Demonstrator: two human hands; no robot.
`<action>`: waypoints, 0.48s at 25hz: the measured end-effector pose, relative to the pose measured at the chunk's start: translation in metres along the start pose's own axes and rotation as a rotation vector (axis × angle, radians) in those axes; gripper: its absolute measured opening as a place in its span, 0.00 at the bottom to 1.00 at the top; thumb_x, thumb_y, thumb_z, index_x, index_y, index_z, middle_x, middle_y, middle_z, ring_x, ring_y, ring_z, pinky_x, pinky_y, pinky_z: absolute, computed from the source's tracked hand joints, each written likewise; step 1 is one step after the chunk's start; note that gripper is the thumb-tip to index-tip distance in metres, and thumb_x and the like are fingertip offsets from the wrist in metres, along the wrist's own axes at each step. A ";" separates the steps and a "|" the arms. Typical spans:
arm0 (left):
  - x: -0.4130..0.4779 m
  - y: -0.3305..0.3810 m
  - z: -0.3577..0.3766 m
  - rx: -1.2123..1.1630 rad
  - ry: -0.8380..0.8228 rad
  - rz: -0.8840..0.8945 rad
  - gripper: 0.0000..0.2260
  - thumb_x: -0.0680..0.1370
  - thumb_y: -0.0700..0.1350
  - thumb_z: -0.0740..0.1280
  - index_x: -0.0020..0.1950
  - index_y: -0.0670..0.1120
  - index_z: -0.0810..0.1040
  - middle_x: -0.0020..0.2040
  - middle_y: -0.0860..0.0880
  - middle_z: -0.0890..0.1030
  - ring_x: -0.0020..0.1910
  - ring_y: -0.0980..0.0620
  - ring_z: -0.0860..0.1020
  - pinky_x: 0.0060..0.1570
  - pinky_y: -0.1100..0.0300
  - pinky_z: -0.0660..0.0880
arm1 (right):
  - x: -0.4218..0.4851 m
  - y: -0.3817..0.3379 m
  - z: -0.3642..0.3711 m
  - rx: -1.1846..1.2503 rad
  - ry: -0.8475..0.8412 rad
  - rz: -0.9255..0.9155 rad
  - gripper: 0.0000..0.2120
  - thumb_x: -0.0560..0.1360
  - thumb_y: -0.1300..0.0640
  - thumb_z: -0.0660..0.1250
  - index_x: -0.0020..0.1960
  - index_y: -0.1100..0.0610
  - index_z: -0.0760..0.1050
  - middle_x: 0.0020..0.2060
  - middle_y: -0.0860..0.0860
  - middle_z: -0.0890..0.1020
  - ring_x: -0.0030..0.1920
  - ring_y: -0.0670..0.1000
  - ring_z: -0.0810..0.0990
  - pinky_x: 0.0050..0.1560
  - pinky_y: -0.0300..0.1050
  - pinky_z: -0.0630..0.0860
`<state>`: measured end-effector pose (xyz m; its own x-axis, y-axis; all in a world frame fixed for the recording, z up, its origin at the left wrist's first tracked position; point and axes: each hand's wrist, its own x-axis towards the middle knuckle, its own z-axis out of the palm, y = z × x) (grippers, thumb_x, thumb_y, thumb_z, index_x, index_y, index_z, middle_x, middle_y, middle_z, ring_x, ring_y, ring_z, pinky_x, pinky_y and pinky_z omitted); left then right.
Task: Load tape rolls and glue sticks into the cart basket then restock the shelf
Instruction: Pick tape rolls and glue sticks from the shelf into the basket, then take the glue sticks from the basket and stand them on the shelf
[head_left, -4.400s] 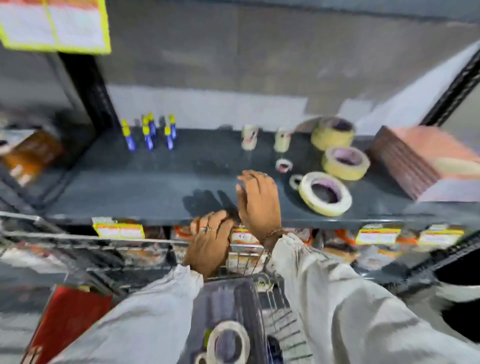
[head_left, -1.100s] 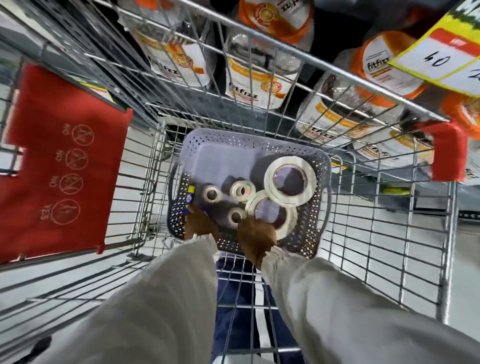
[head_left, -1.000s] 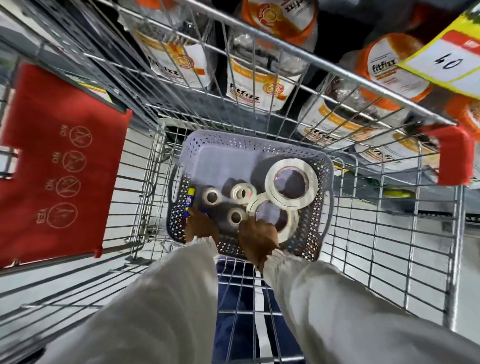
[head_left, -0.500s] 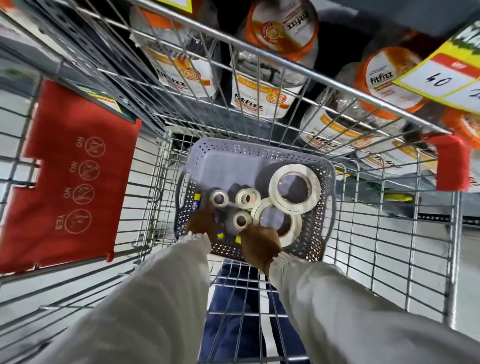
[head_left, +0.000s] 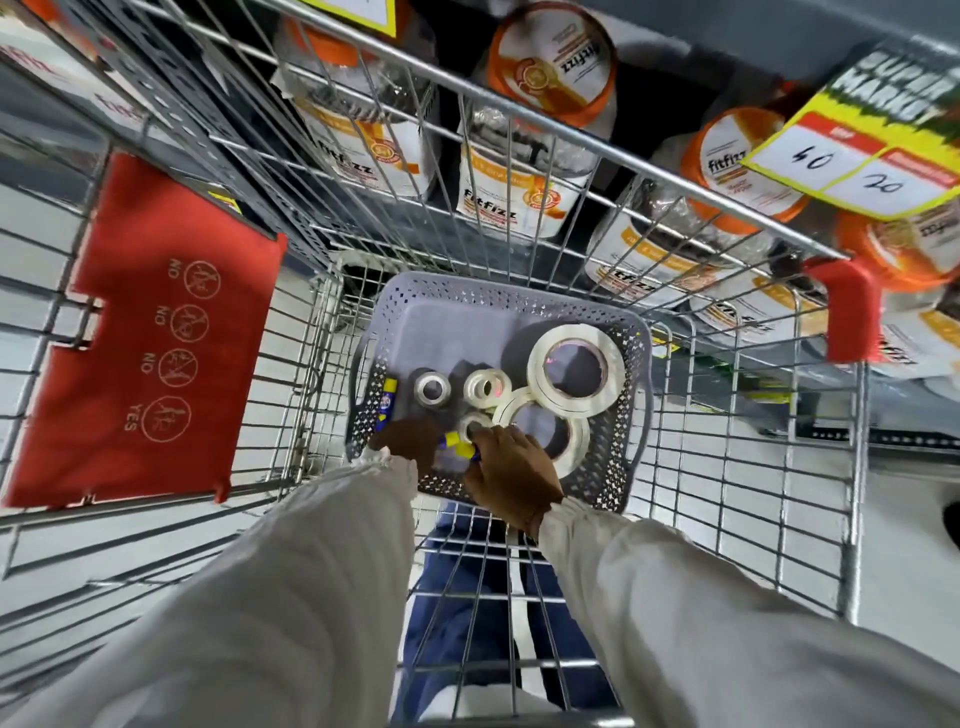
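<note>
Wire cart (head_left: 727, 467) walls surround a perforated basket (head_left: 631, 415) holding tape rolls (head_left: 575, 368); a glue stick (head_left: 460, 447) is pinched between the left hand (head_left: 410, 439) and right hand (head_left: 511, 480). If fumbled, it could be lost through the mesh

This is a shop, a supermarket aisle by the look of it. A wire cart (head_left: 727, 467) fills most of the view, with a red flap (head_left: 150, 332) at 9 o'clock printed with child-seat warning icons (three "NO", one "YES"). Behind the cart, from 12 to 2 o'clock, a shelf holds rows of identical jars (head_left: 514, 176) with orange lids and the same "fitfizz" label, stocked in multiples as goods for sale. At 2 o'clock a yellow price tag (head_left: 857, 150) hangs from the shelf edge, with handwritten figures 40 and 20 under a printed heading that reads partly "SUPER".
</note>
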<state>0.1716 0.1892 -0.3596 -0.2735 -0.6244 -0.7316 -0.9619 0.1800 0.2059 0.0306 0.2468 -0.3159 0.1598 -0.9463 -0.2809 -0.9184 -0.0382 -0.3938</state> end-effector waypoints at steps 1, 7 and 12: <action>-0.007 0.004 -0.006 -0.007 0.030 -0.030 0.16 0.78 0.49 0.62 0.63 0.45 0.73 0.58 0.40 0.79 0.57 0.39 0.78 0.55 0.48 0.75 | -0.002 -0.003 -0.003 0.025 -0.003 0.007 0.20 0.69 0.51 0.54 0.47 0.63 0.78 0.35 0.58 0.82 0.37 0.61 0.81 0.34 0.50 0.79; -0.071 0.030 -0.088 -0.667 0.525 -0.115 0.09 0.78 0.40 0.58 0.58 0.42 0.70 0.53 0.35 0.78 0.53 0.36 0.77 0.45 0.52 0.70 | 0.013 -0.044 -0.066 0.117 0.301 0.045 0.17 0.73 0.63 0.54 0.58 0.63 0.74 0.49 0.60 0.81 0.47 0.60 0.81 0.42 0.49 0.79; -0.113 0.033 -0.213 -0.735 1.265 -0.007 0.10 0.71 0.38 0.67 0.52 0.43 0.75 0.50 0.49 0.77 0.54 0.48 0.74 0.54 0.54 0.71 | 0.057 -0.114 -0.188 0.228 0.776 -0.390 0.11 0.78 0.57 0.53 0.54 0.59 0.71 0.45 0.60 0.81 0.48 0.56 0.72 0.53 0.49 0.67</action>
<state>0.1704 0.1035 -0.1322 0.2841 -0.9301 0.2329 -0.6421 -0.0041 0.7666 0.0763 0.1369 -0.1226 0.0800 -0.8331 0.5473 -0.7428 -0.4160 -0.5246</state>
